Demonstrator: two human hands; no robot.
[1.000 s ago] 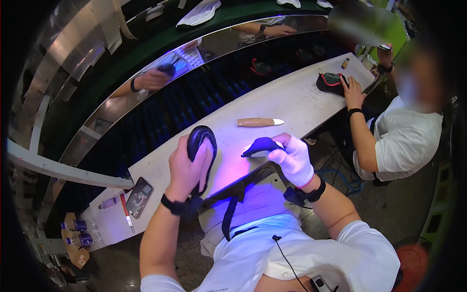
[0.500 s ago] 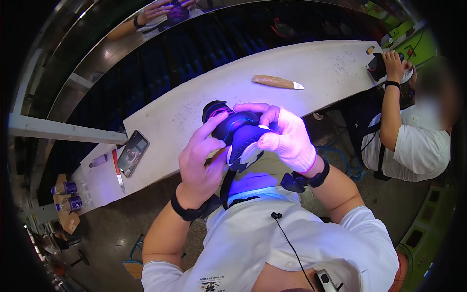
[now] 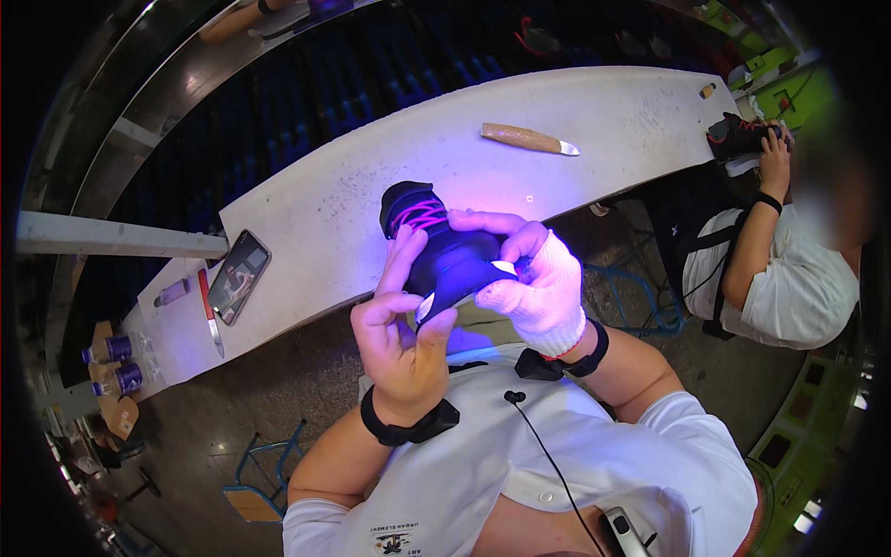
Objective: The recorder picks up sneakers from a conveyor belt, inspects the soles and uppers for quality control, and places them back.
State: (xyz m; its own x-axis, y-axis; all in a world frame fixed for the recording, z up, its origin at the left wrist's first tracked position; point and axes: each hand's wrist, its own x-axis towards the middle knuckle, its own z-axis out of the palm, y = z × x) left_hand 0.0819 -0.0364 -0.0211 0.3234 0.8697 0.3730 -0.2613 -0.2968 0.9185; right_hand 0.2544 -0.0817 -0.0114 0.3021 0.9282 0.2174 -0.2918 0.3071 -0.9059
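Observation:
Between my hands is a black shoe point(image 3: 450, 255) with pink laces, lit by purple light. Its opening points away to the upper left, and its toe end faces me. My bare left hand point(image 3: 397, 339) grips the near left side, thumb and fingers on the edge where a white patch shows. On the opposite side my right hand point(image 3: 536, 278), in a white glove with bare fingertips, pinches the toe edge and rests a finger along the upper. Most of the sole is turned out of sight. Beyond the shoe, a short knife with a wooden handle point(image 3: 522, 138) lies on the white bench.
The white bench point(image 3: 334, 200) curves across the view. On its left lie a phone point(image 3: 239, 278), a red-handled knife point(image 3: 210, 311) and purple-labelled bottles point(image 3: 116, 362) nearby. At right, a co-worker point(image 3: 775, 269) handles another black shoe point(image 3: 738, 136). A blue-framed stool point(image 3: 264, 478) stands lower left.
The shoe has turned so its laced upper now faces up and its sole no longer shows. My left hand has shifted lower. The co-worker's shoe has turned too.

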